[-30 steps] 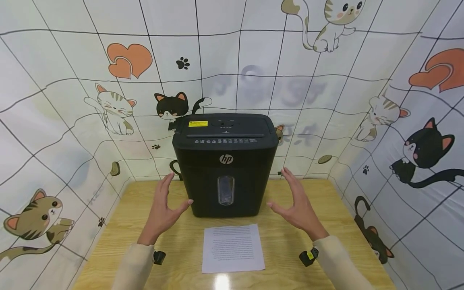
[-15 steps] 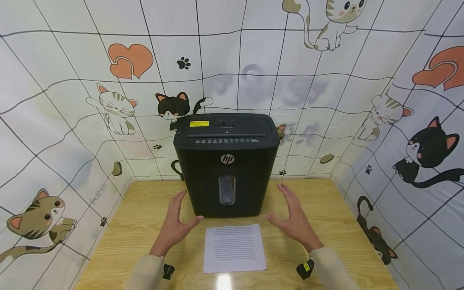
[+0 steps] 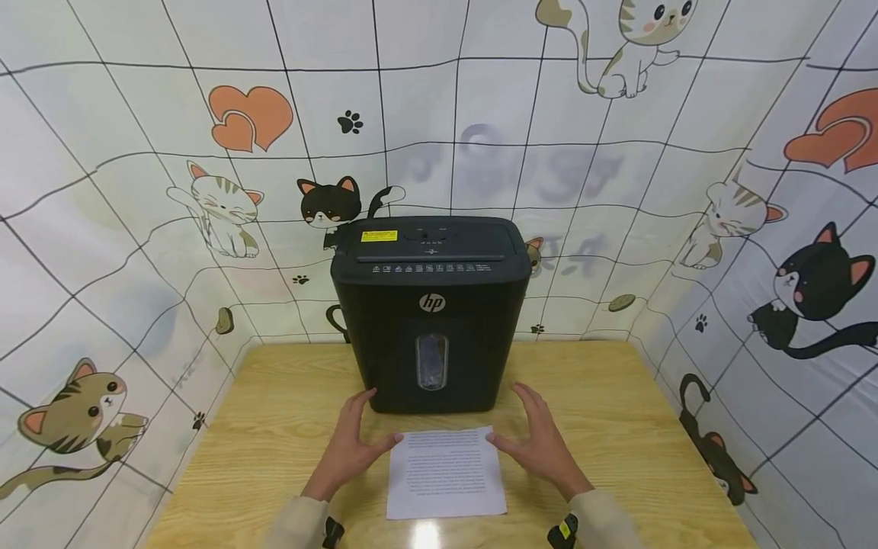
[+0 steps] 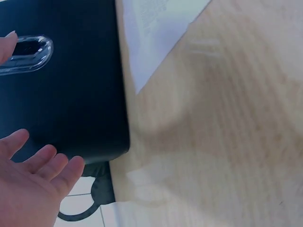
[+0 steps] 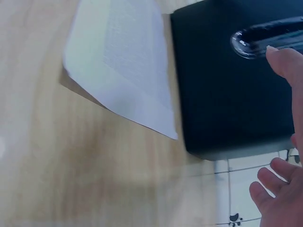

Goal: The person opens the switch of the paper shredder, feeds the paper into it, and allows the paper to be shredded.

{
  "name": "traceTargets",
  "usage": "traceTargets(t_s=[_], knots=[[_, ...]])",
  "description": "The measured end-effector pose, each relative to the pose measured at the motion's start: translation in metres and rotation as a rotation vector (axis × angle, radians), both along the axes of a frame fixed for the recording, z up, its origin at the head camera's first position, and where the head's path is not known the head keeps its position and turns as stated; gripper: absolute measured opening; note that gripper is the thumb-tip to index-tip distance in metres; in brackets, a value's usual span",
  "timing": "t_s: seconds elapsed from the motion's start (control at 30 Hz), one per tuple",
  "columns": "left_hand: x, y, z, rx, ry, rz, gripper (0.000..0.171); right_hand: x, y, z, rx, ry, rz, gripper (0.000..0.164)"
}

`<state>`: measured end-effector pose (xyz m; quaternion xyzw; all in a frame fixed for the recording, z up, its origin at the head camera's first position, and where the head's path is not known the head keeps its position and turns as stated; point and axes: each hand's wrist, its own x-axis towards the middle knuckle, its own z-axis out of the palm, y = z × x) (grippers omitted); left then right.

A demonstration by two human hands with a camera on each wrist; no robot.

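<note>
A printed sheet of paper [image 3: 447, 474] lies on the wooden table in front of a black HP paper shredder [image 3: 391, 335]. My left hand [image 3: 348, 450] is by the sheet's far left corner, its thumb tip near that edge; my right hand [image 3: 543, 448] mirrors it at the far right corner. Both hands have thumb and fingers spread, with nothing gripped. In the left wrist view the left hand [image 4: 35, 189] shows before the shredder's dark front. The right wrist view has the right hand [image 5: 284, 184] at the frame's edge, with the paper [image 5: 128, 66] apart from it.
The shredder has a clear window [image 3: 432, 362] in front and a feed slot [image 3: 439, 258] along its top. A cloth with cat drawings [image 3: 473, 99] hangs behind and at both sides. Wooden table surface [image 3: 274, 396] shows left and right of the shredder.
Both hands have come down toward me and inward, from beside the shredder to the two far corners of the paper. The shredder and the paper stay in place.
</note>
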<state>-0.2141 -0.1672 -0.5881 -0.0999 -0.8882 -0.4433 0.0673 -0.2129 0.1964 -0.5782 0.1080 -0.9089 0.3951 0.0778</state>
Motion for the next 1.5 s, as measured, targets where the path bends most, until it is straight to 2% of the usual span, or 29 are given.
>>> traceTargets(t_s=[0.1,0.3,0.5,0.6,0.7,0.8,1.07,1.2,1.37,1.5], knots=[[0.003,0.006,-0.006,-0.028,-0.014,-0.023,0.097,0.002,-0.005,-0.010,0.019,-0.023,0.007,0.097],[0.006,0.018,-0.018,-0.142,-0.054,-0.071,0.097,0.005,-0.014,-0.022,0.054,-0.058,0.053,0.089],[0.007,0.026,-0.028,-0.225,-0.071,-0.093,0.100,0.007,-0.024,-0.033,0.117,-0.113,0.100,0.085],[0.008,0.029,-0.032,-0.295,-0.067,-0.101,0.102,0.007,-0.030,-0.037,0.149,-0.141,0.107,0.085],[0.007,0.033,-0.035,-0.365,-0.027,-0.111,0.101,0.007,-0.035,-0.039,0.187,-0.173,0.099,0.086],[0.007,0.037,-0.034,-0.426,0.014,-0.115,0.099,0.007,-0.039,-0.040,0.213,-0.173,0.092,0.088],[0.005,0.041,-0.031,-0.536,0.057,-0.101,0.087,0.005,-0.046,-0.039,0.300,-0.152,0.099,0.091],[0.003,0.044,-0.027,-0.568,0.035,-0.096,0.084,0.004,-0.049,-0.034,0.317,-0.150,0.105,0.088],[-0.001,0.049,-0.023,-0.603,-0.029,-0.090,0.089,0.001,-0.053,-0.028,0.385,-0.128,0.120,0.089],[-0.002,0.050,-0.021,-0.592,-0.072,-0.086,0.084,-0.002,-0.055,-0.024,0.449,-0.111,0.124,0.088]])
